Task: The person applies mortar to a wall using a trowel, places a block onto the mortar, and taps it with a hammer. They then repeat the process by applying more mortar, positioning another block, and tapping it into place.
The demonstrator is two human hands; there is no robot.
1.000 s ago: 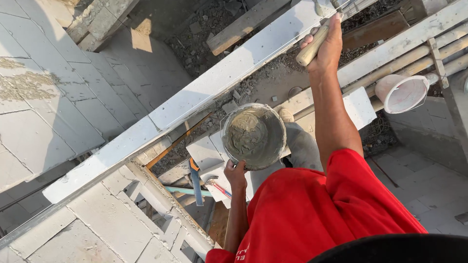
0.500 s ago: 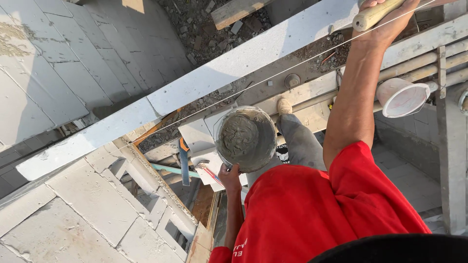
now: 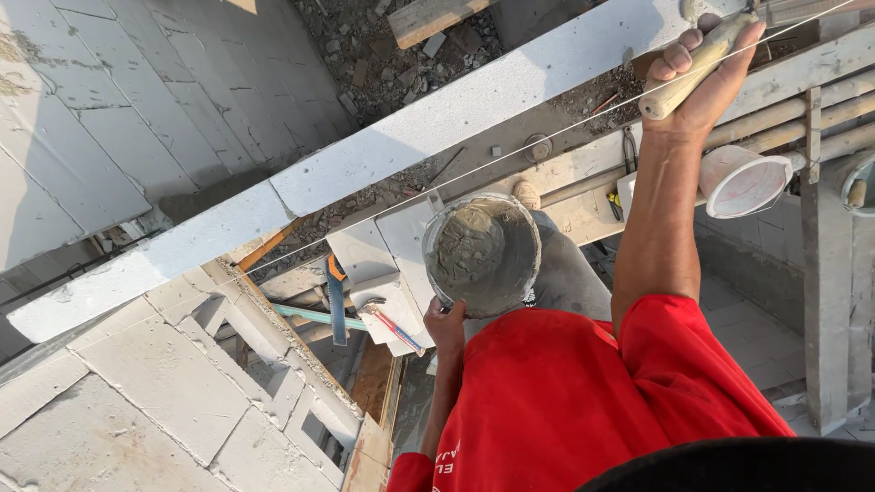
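My left hand: clamped on rim of round bucket, grey wet mortar inside, lumpy. My right hand: raised well apart, fist closed round wooden handle, pale, smooth, cylindrical. Taut string line between hands. White plastic pail just below right wrist. Long white block beyond bucket, chalky.

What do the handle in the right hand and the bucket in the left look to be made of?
Handle: pale wood, seemingly, worn matte with mortar smears. Bucket: probably plastic or metal, its thin rim caked in grey mortar, so the look leaves it open.
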